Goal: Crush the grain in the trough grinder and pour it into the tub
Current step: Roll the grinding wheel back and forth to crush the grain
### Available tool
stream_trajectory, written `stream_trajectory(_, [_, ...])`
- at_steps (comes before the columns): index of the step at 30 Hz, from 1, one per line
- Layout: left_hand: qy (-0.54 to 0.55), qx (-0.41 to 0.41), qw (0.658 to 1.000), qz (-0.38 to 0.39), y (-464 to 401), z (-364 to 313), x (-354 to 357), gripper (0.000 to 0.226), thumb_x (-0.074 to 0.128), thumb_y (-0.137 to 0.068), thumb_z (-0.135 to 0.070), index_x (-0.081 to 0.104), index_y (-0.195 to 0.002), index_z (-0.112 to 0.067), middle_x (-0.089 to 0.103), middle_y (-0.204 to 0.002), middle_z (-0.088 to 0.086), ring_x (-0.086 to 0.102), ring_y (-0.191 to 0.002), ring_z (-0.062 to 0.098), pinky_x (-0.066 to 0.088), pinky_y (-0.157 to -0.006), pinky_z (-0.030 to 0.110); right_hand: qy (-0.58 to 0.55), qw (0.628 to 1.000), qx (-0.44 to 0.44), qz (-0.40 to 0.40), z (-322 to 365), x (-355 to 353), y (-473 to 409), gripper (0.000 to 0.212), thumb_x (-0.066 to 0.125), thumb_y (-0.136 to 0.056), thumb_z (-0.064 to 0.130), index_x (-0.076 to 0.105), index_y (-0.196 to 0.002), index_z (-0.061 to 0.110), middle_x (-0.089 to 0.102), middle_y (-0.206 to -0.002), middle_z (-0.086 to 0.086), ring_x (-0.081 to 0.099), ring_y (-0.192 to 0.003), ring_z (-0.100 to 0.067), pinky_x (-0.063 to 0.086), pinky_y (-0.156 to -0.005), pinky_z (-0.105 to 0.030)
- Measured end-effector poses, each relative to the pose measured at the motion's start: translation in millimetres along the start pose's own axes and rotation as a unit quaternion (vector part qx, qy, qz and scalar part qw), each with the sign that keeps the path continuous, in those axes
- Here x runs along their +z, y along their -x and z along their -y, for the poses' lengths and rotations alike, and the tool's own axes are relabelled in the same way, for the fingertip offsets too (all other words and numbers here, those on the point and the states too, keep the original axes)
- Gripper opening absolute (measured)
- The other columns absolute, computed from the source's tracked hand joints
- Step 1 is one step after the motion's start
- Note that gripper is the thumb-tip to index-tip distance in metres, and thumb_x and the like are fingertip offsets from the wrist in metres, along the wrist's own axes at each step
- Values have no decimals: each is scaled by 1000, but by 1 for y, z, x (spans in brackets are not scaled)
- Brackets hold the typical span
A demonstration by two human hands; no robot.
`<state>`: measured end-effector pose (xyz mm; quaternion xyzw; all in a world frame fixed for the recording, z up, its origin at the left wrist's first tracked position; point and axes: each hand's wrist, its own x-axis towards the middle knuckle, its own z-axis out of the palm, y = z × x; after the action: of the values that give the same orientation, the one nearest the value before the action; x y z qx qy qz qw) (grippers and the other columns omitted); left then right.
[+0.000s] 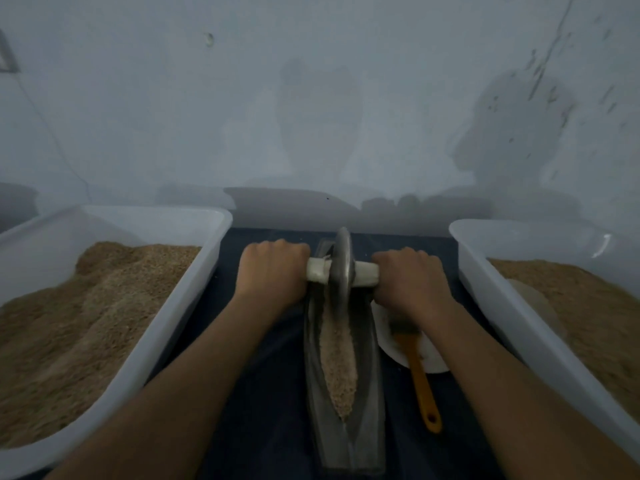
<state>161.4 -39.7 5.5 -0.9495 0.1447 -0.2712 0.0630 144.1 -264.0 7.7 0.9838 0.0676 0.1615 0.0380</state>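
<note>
Gripping the pale axle handle point(366, 272) on either side of the grey grinding wheel point(341, 268), both hands close fully round it: the left hand point(273, 271) wraps the stub at the wheel's 9 o'clock side, the right hand point(412, 280) the stub at its 3 o'clock side, fingers curled tight with no gap showing. The fingertips themselves are tucked under the handle and out of sight; only knuckles and hand backs show.

The wheel stands upright in the far end of the trough grinder point(367, 372), a long dark boat-shaped trough lying from 6 to 12 o'clock on the dark blue table point(249, 427). A strip of crushed grain point(339, 358) lies along its groove, on the near side of the wheel.

At the trough's 9 o'clock stands a white tub point(173, 327) heaped with brown grain, cut off by the frame at its near corner. At 3 o'clock a second white tub point(519, 320) also holds grain, its near end cut off too; a pale rounded shape inside it is hard to make out. Between trough and right tub, a white plate point(401, 355) is partly hidden by the right forearm, with an orange-handled brush point(420, 379) lying across it.
</note>
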Motion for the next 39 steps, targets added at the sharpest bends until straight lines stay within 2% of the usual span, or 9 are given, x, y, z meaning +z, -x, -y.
stream_trajectory(4, [19, -10, 1000, -18, 14, -2, -3, 25, 66, -87, -33, 42, -79, -26, 36, -64, -8, 39, -57, 18, 27, -60, 33, 0, 1000, 4, -1, 4, -3, 8, 19, 70, -81, 42, 57, -93, 34, 58, -80, 6, 57, -73, -19, 41, -65, -34])
stream_trajectory(7, [58, 33, 996, -64, 59, -5, -13, 51, 84, -64, -26, 34, -74, -28, 47, -57, -8, 46, -47, 20, 27, -57, 31, 36, 997, -15, -63, 10, -2, 49, 22, 73, -79, 34, 52, -84, 30, 58, -70, 6, 55, -60, -18, 44, -55, -30])
stream_trajectory(10, [100, 71, 989, -77, 96, 5, -16, 47, 89, -58, -22, 46, -77, -28, 56, -62, -7, 53, -50, 20, 34, -55, 30, 19, 989, -75, -126, 13, -8, 83, 28, 85, -63, 26, 61, -78, 23, 60, -62, 1, 54, -50, -19, 45, -47, -29])
stream_trajectory(15, [83, 73, 992, -56, 90, 4, -14, 54, 92, -52, -25, 42, -72, -28, 54, -56, -6, 52, -44, 19, 28, -50, 28, 60, 992, -71, -80, 10, -9, 81, 25, 80, -70, 37, 61, -82, 28, 59, -65, 7, 53, -54, -15, 42, -48, -28])
stream_trajectory(18, [0, 38, 998, -45, 48, -1, -6, 46, 81, -68, -34, 36, -74, -28, 56, -59, -5, 54, -49, 21, 24, -55, 30, 53, 997, -32, -53, 6, -5, 43, 17, 67, -79, 36, 51, -82, 32, 51, -67, 10, 45, -58, -16, 28, -51, -28])
stream_trajectory(23, [5, -8, 1000, 4, -5, -2, 7, 18, 59, -93, -32, 45, -83, -29, 35, -65, -8, 39, -61, 18, 30, -64, 35, 2, 999, 0, 34, -1, -7, -7, 22, 71, -79, 47, 60, -91, 33, 61, -84, 4, 52, -72, -20, 39, -65, -34])
stream_trajectory(29, [78, 36, 996, -29, 65, -2, -17, 35, 82, -73, -31, 48, -82, -30, 62, -73, -6, 60, -64, 19, 33, -64, 32, 33, 994, -38, -102, 11, -6, 59, 22, 78, -75, 34, 57, -80, 28, 57, -63, 6, 46, -51, -14, 30, -48, -25])
stream_trajectory(36, [110, 83, 990, -16, 113, 10, -30, 58, 98, -43, -25, 49, -73, -28, 56, -58, -9, 52, -44, 12, 28, -47, 26, 16, 987, -107, -120, 7, -11, 98, 41, 91, -53, 33, 64, -84, 23, 63, -65, 2, 57, -50, -18, 49, -42, -35])
stream_trajectory(39, [60, 55, 997, -11, 81, 5, -17, 56, 93, -58, -35, 40, -76, -31, 60, -64, -8, 49, -50, 13, 25, -51, 24, 52, 990, -85, -104, 10, -10, 69, 32, 84, -63, 29, 54, -74, 25, 50, -56, 6, 46, -45, -19, 28, -45, -24])
